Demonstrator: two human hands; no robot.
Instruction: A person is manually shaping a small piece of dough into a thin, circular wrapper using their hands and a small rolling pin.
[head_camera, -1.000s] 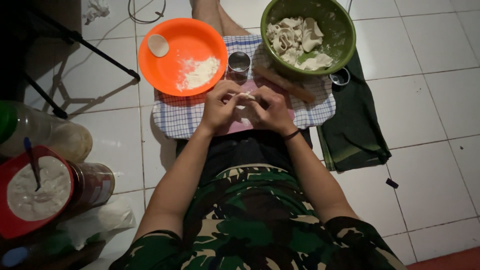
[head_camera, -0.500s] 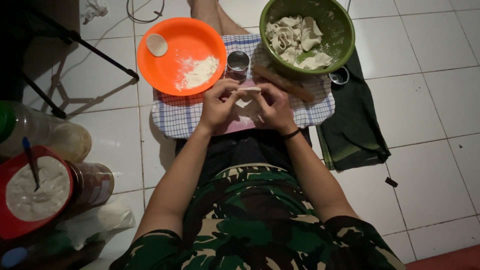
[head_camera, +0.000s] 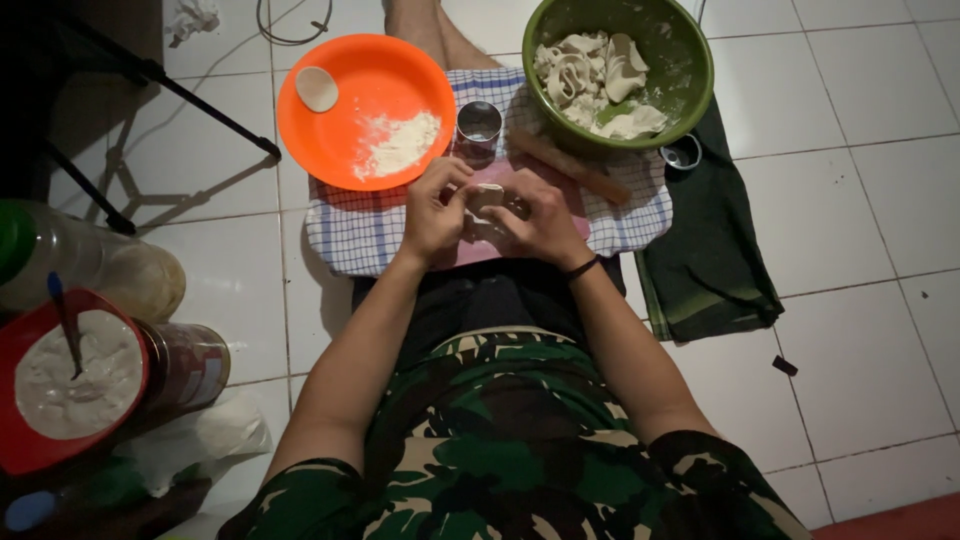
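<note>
We sit on a white tiled floor (head_camera: 860, 200) with a blue-and-white checked cloth (head_camera: 370, 235) spread over our outstretched legs. At the cloth's far right stands a green bowl (head_camera: 690, 60) heaped with pale dough scraps (head_camera: 595, 80); at its far left sits an orange plate (head_camera: 345, 110) holding a mound of flour (head_camera: 400, 145) and one small dough disc (head_camera: 317, 88). A dark green cloth (head_camera: 705, 270) lies crumpled on the tiles to the right. At our left side we see a red bowl (head_camera: 25, 450) of white batter with a spoon standing in it, beside a jar and a plastic bottle. A wooden rolling pin (head_camera: 575, 170) lies slantwise below the green bowl, and a small metal cup (head_camera: 479, 125) stands between plate and bowl. Our left hand (head_camera: 435, 210) and right hand (head_camera: 540, 220) meet over the cloth, fingers pinched closed on a small piece of dough (head_camera: 487, 198) held between them, just above a pink board.
</note>
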